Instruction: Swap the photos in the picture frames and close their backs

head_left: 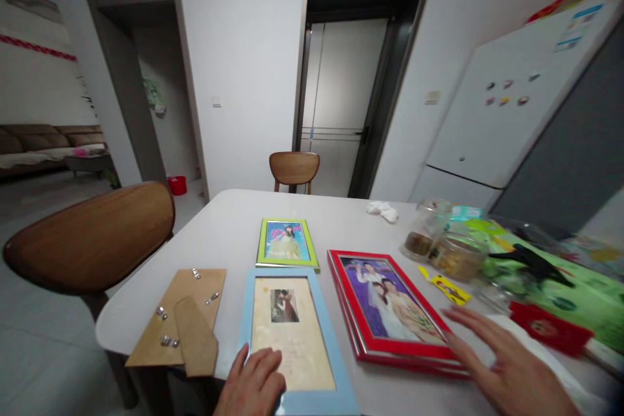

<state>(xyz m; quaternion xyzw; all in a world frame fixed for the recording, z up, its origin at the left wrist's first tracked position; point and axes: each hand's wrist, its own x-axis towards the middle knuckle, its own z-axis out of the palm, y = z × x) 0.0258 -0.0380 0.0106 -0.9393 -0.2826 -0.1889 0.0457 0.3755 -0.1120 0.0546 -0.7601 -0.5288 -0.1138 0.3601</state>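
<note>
A light-blue picture frame (pixel 319 312) lies before me, with a small photo (pixel 284 306) on a cream sheet inside it. My left hand (pixel 253 385) rests on its lower left part, fingers laid over the sheet and border, not wrapped round anything visible. To the right, a red picture frame (pixel 390 302) with a wedding photo sits on top of at least one other red frame. My right hand (pixel 507 361), slightly blurred, is at that stack's right side with fingers apart and nothing held; whether it touches the frame I cannot tell.
A brown backing board (pixel 195 318) with metal clips and a stand lies left. A lime-green frame (pixel 287 244) is behind the blue one. Glass jars (pixel 458 253), a yellow packet (pixel 451 289), a red pouch (pixel 550 328) and crumpled tissue (pixel 383 210) occupy the right side.
</note>
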